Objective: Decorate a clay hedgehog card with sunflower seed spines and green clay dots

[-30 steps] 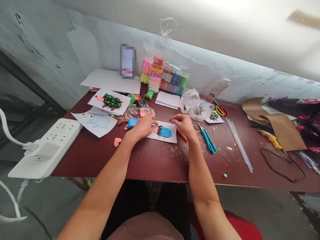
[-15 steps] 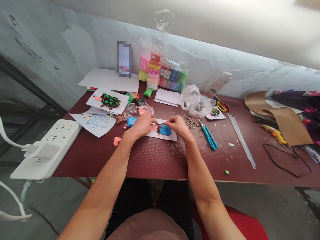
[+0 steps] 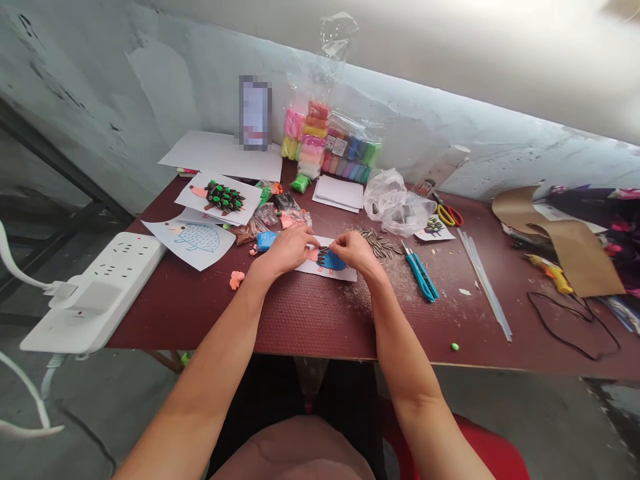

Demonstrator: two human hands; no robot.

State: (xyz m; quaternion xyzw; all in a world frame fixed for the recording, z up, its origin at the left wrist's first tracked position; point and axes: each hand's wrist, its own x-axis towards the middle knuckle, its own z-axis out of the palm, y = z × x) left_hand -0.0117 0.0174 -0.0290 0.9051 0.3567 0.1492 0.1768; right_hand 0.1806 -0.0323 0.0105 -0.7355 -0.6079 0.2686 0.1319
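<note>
A small white sheet (image 3: 346,275) lies in front of me, with a hedgehog picture on it: a pink clay face and a blue clay body (image 3: 334,263). Several dark sunflower seeds (image 3: 323,256) are set in the blue clay beside the face. My left hand (image 3: 289,251) rests over the sheet's left side, fingers stretched out and holding it flat. Above the blue clay, my right hand (image 3: 356,251) has thumb and finger pinched on what looks like a sunflower seed, mostly hidden by the fingertips. Loose sunflower seeds (image 3: 379,244) are heaped just beyond it.
Left are a finished hedgehog card (image 3: 225,200), a drawn hedgehog sheet (image 3: 197,239) and a power strip (image 3: 100,287). Packs of coloured clay (image 3: 345,157) stand at the wall. To the right are a teal cutter (image 3: 421,275), scissors (image 3: 449,213), glue sticks (image 3: 484,283) and a glue gun (image 3: 553,272).
The whole view has shifted slightly. My right fingertips have moved a little back from the row of seeds, which shows more clearly; my left hand stays on the sheet.
</note>
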